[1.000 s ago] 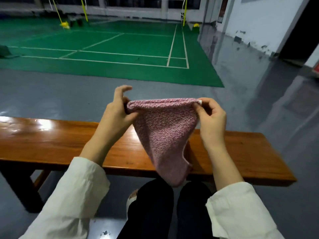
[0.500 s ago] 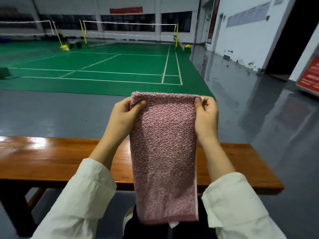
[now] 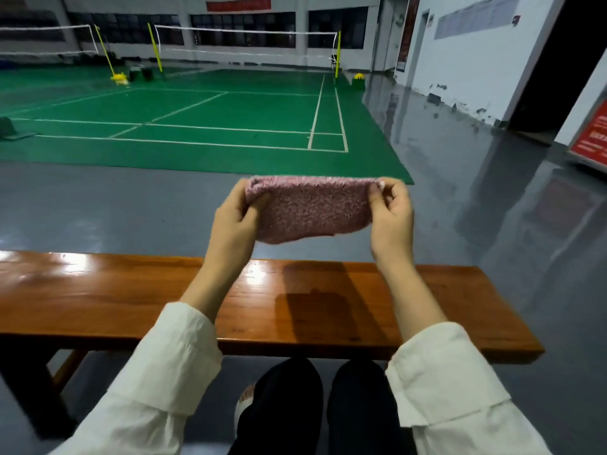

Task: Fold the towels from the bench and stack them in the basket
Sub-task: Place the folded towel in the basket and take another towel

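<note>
We work from 1 view, a wide-angle camera worn on the person's head, facing forward and tilted down. It sits closest to the body: the left sleeve [image 3: 157, 372] and right sleeve [image 3: 453, 382] enter from the bottom corners, and the dark knees [image 3: 285, 405] fill the bottom edge between them. The left hand [image 3: 230, 221] and right hand [image 3: 391, 218], pinching a pink towel [image 3: 308, 211], sit near the lens at mid-frame. Just beyond the knees the wooden bench [image 3: 98, 297] crosses from the left edge towards the right. Past it we see grey floor [image 3: 98, 205], then the green court [image 3: 230, 119] and its nets [image 3: 246, 31] far off at the top, with a white wall [image 3: 476, 60] at far right.
</note>
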Motion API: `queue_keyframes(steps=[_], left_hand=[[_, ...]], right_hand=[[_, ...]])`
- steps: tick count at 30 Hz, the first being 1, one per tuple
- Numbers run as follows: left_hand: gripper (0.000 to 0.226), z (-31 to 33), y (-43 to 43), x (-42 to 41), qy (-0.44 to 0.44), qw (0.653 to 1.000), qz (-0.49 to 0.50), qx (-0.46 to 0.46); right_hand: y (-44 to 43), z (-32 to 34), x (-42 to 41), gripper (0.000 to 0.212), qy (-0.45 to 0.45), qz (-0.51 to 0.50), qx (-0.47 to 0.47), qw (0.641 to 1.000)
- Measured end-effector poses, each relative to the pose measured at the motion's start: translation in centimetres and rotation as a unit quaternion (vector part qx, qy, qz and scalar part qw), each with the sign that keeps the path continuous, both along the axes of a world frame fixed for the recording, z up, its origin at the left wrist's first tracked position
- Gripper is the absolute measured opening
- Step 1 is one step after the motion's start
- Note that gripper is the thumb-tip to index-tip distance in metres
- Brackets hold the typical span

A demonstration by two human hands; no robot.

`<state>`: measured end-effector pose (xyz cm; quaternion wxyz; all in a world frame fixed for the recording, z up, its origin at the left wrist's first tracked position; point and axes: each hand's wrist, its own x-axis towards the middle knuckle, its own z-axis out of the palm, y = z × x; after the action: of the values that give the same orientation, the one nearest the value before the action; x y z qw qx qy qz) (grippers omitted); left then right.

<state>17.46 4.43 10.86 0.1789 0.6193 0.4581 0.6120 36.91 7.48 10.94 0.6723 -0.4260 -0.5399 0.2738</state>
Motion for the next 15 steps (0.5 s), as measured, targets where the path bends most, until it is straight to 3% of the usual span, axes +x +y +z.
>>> queue_keyframes(steps=[4,7,9,13,15], left_hand=[[0.026,-10.7,-1.1,-0.8,0.054,0.991,0.052,-0.108],[0.030,-16.2,-1.6,-1.0,0.063,0.981,0.067,-0.172],[0.033,-18.0,-1.9,-1.1,0.059,0.977,0.069,-0.194],[0.032,-19.2,-1.7,-1.2,0.039,0.976,0.052,-0.207],[0.029,-19.2,-1.4,-1.2,0.025,0.975,0.050,-0.215]], right_hand=[[-1.4,-9.8,-0.1,0.021,-0.001,0.015,-0.112,0.994],[-2.4,-15.0,0.0,0.018,-0.008,0.032,-0.181,0.983],[-3.0,-16.6,0.1,0.008,-0.001,0.043,-0.220,0.974],[-3.2,-18.1,0.6,0.021,0.008,0.104,-0.305,0.947],[-3.2,-18.8,0.8,0.017,-0.015,0.163,-0.357,0.920]])
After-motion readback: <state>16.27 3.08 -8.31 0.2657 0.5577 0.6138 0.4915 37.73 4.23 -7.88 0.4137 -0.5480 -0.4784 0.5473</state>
